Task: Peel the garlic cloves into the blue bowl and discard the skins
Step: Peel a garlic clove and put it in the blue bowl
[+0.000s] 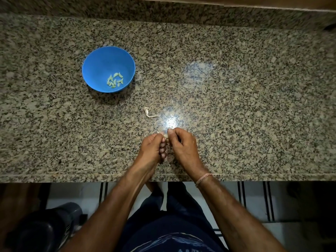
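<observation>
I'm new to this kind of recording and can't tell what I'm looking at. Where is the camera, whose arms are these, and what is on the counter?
There is no machine here. A person wears a wide-angle camera on the head, so this one picture looks down along their own arms at a speckled granite counter.

The left hand and right hand meet near the counter's front edge. Their fingers pinch a small pale piece between them, apparently a garlic clove being peeled; it is mostly hidden.

Further back on the left stands a blue bowl with a small heap of peeled cloves inside. Between the bowl and the hands lies a loose scrap of skin.

Below the counter edge you see the person's dark clothes and a tiled floor.
</observation>
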Demonstrator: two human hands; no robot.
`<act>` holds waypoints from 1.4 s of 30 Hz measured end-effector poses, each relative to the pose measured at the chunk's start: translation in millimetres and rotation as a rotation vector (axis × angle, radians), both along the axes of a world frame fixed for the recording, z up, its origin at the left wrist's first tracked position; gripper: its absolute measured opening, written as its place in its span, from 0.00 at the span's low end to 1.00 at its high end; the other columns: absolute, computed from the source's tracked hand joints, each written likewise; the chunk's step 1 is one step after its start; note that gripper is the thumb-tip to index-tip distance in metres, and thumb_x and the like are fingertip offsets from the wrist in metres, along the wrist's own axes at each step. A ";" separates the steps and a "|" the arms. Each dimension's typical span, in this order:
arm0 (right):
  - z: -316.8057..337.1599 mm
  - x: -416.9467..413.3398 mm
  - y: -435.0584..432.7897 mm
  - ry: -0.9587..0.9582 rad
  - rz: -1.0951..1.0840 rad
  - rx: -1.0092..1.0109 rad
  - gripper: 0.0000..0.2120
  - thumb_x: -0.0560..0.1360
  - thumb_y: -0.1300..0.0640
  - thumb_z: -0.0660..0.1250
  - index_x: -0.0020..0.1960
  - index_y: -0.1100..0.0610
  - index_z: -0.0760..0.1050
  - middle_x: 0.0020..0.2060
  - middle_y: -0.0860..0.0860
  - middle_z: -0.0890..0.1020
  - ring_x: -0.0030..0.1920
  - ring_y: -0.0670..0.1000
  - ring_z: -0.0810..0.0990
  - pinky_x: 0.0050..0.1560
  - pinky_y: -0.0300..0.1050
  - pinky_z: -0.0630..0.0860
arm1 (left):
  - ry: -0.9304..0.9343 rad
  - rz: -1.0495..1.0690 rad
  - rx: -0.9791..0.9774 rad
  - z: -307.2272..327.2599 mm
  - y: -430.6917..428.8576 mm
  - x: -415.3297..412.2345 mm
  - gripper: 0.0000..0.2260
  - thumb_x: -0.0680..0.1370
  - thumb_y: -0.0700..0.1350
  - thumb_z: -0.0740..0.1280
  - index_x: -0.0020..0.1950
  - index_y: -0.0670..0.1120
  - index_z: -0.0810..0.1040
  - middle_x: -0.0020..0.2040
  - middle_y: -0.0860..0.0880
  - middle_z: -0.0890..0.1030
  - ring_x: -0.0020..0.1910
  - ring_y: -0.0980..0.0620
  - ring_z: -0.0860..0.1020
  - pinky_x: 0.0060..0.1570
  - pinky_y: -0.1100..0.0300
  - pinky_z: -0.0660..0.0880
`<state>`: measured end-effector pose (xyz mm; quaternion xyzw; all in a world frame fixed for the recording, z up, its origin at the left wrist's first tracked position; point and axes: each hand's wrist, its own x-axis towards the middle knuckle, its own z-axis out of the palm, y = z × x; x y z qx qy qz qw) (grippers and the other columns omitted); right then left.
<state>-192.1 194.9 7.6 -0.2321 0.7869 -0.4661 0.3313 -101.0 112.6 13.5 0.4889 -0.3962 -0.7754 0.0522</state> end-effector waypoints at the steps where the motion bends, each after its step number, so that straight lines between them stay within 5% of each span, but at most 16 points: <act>1: -0.4 2.7 -0.6 -0.052 -0.038 0.016 0.17 0.85 0.50 0.64 0.37 0.50 0.72 0.32 0.45 0.74 0.30 0.38 0.70 0.34 0.32 0.71 | 0.002 -0.002 -0.053 -0.6 2.5 0.4 0.14 0.87 0.46 0.60 0.42 0.45 0.74 0.30 0.53 0.71 0.27 0.56 0.68 0.27 0.62 0.70; 8: -1.1 5.2 -3.5 -0.293 -0.208 0.017 0.18 0.85 0.47 0.63 0.38 0.52 0.74 0.29 0.44 0.73 0.28 0.43 0.70 0.34 0.40 0.73 | -0.115 -0.231 -0.521 -13.5 10.7 8.8 0.15 0.87 0.53 0.59 0.52 0.43 0.76 0.40 0.46 0.75 0.37 0.49 0.71 0.35 0.55 0.71; 11: -3.5 4.0 -1.5 -0.260 -0.206 0.015 0.18 0.84 0.45 0.64 0.38 0.53 0.74 0.31 0.48 0.75 0.33 0.48 0.73 0.39 0.45 0.76 | -0.159 -0.241 -0.591 -14.9 10.0 12.5 0.10 0.86 0.52 0.63 0.51 0.47 0.77 0.44 0.50 0.80 0.40 0.54 0.77 0.38 0.63 0.74; 15: -5.2 5.6 2.5 -0.109 -0.163 0.002 0.17 0.83 0.47 0.67 0.38 0.54 0.76 0.32 0.45 0.76 0.32 0.40 0.73 0.38 0.31 0.73 | -0.154 -0.162 -0.581 -14.2 7.3 14.6 0.07 0.83 0.51 0.68 0.54 0.48 0.82 0.47 0.50 0.84 0.47 0.52 0.83 0.45 0.61 0.79; 21: -8.3 5.7 8.9 0.049 -0.067 -0.019 0.12 0.82 0.53 0.69 0.40 0.50 0.76 0.33 0.43 0.76 0.33 0.37 0.74 0.35 0.30 0.71 | -0.125 -0.109 -0.600 -4.0 3.2 18.1 0.04 0.79 0.47 0.74 0.50 0.47 0.85 0.43 0.49 0.86 0.43 0.55 0.84 0.42 0.67 0.79; 26: -11.0 5.2 14.3 -0.017 -0.022 -0.090 0.05 0.80 0.55 0.73 0.48 0.58 0.82 0.41 0.48 0.84 0.43 0.44 0.83 0.46 0.36 0.80 | -0.093 0.020 -0.312 -2.6 -4.8 18.3 0.05 0.79 0.43 0.74 0.48 0.40 0.85 0.48 0.45 0.87 0.52 0.48 0.86 0.58 0.49 0.83; 33: -7.8 6.5 17.0 -0.301 -0.040 -0.070 0.09 0.83 0.55 0.67 0.47 0.60 0.80 0.40 0.51 0.82 0.41 0.46 0.80 0.45 0.43 0.79 | -0.096 -0.264 -0.881 -5.6 -10.3 24.5 0.04 0.79 0.44 0.73 0.46 0.48 0.81 0.44 0.53 0.83 0.46 0.53 0.81 0.45 0.59 0.79; 35: -7.8 4.9 17.0 -0.050 0.040 -0.052 0.07 0.83 0.57 0.68 0.47 0.58 0.79 0.40 0.49 0.82 0.39 0.44 0.79 0.40 0.40 0.78 | -0.087 -0.233 -0.785 -5.7 -11.8 24.1 0.03 0.80 0.43 0.73 0.47 0.47 0.81 0.44 0.50 0.83 0.45 0.53 0.81 0.43 0.63 0.79; 38: -18.9 -1.2 15.7 0.406 0.186 0.001 0.04 0.80 0.60 0.71 0.47 0.55 0.80 0.40 0.47 0.80 0.42 0.48 0.78 0.43 0.48 0.79 | -0.052 -0.038 -0.348 -5.7 -8.1 23.2 0.05 0.81 0.40 0.71 0.45 0.43 0.83 0.42 0.46 0.83 0.39 0.53 0.78 0.39 0.63 0.78; 40: -20.7 -0.3 15.0 0.411 0.169 0.012 0.03 0.79 0.61 0.72 0.52 0.54 0.82 0.45 0.46 0.82 0.46 0.47 0.80 0.47 0.48 0.81 | -0.041 0.047 -0.160 -10.4 -6.7 22.2 0.08 0.81 0.38 0.70 0.42 0.45 0.83 0.37 0.49 0.81 0.37 0.53 0.76 0.38 0.60 0.74; 42: -16.3 1.7 15.5 0.198 0.069 -0.057 0.08 0.79 0.60 0.73 0.57 0.55 0.83 0.48 0.45 0.84 0.49 0.45 0.82 0.52 0.43 0.82 | -0.041 0.068 -0.104 -13.9 -7.3 21.5 0.08 0.81 0.38 0.70 0.42 0.45 0.83 0.36 0.50 0.81 0.37 0.53 0.76 0.38 0.60 0.73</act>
